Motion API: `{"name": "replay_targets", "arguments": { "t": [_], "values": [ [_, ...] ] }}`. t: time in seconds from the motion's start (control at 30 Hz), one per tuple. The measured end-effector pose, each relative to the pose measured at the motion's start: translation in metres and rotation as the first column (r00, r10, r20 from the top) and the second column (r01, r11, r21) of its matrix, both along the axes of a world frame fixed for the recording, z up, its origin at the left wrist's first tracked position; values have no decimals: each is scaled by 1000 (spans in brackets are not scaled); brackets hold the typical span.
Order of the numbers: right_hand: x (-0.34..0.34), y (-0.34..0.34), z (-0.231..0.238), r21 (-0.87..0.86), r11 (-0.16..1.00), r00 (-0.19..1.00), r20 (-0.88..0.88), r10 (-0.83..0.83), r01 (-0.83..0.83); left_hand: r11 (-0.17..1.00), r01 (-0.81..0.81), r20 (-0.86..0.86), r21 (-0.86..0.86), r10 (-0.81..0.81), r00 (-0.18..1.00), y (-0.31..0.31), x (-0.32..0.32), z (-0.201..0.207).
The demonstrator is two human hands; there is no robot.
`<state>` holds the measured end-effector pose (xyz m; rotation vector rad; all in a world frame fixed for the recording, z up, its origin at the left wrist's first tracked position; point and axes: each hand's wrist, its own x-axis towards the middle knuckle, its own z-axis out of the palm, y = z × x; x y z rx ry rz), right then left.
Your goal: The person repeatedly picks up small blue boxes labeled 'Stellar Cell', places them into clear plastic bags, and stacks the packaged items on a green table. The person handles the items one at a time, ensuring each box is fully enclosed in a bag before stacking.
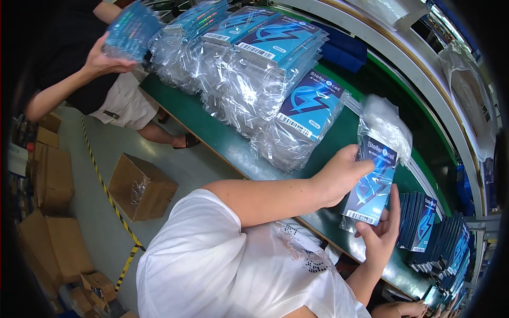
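A flat blue battery box (371, 183) is held upright over the green bench between my two hands, with crinkled clear plastic wrap (386, 122) standing out past its far end. My left hand (344, 175) grips the box's left side, thumb lying across its front. At the near lower corner, the fingers of my right hand (379, 233) close round the edge. Left of my hands lies a similar wrapped box (310, 106) in a loose clear bag. To the right stands a row of unwrapped boxes (421, 220).
Stacks of bagged boxes (278, 37) fill the far left of the green bench (183, 106). Another person's hand (106, 61) carries a bundle of boxes (132, 32) there. An open cardboard carton (140, 185) sits on the floor. More hands (413, 307) show at lower right.
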<state>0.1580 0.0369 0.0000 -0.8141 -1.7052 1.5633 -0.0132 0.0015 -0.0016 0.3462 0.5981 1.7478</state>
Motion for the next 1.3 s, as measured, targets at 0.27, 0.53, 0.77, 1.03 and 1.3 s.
{"name": "replay_targets", "arguments": {
  "t": [0.27,0.53,0.77,1.03,1.3],
  "values": [
    [9,6,12,422,543,680,-560,-473,726,884,458,-600,-91,-416,683,-30,25,10],
    [-17,-16,10,816,537,936,11,351,-211,917,381,28,-115,-381,924,-30,26,3],
    [-18,-4,16,622,773,956,-130,264,-129,840,-360,-875,405,471,115,-56,-35,49],
    [2,15,-10,534,844,999,-12,-36,36,823,-390,-691,412,4,-723,-44,-84,14],
    [40,4,-47,774,616,829,246,-502,143,797,-195,-656,572,301,-693,-89,-70,59]
  ]
}}
